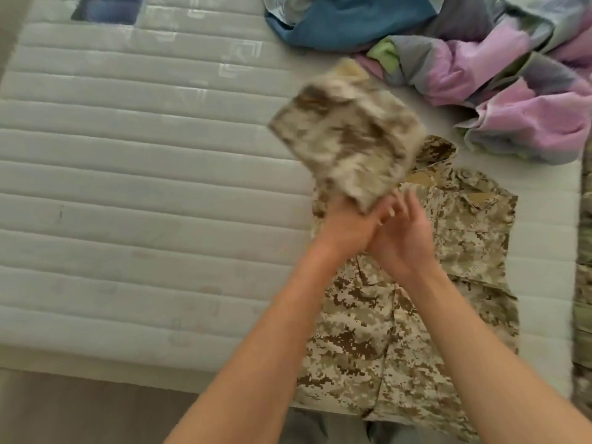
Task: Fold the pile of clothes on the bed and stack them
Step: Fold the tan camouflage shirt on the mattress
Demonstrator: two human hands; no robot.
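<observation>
A desert-camouflage jacket (455, 283) lies flat on the mattress (128, 187) at the near right, collar away from me. One of its sleeves (349, 142) is lifted over the jacket's left side and looks blurred. My left hand (346, 229) grips the sleeve's lower end. Touching it from the right is my right hand (400, 238), fingers extended toward the same end of the sleeve; whether it holds the cloth I cannot tell.
A crumpled heap of pink, lilac, green and blue cloth (480, 59) fills the far right. Another camouflage garment (584, 283) runs along the right edge. A dark folded item (109, 8) sits at the far left. The mattress's near edge (128, 376) is below.
</observation>
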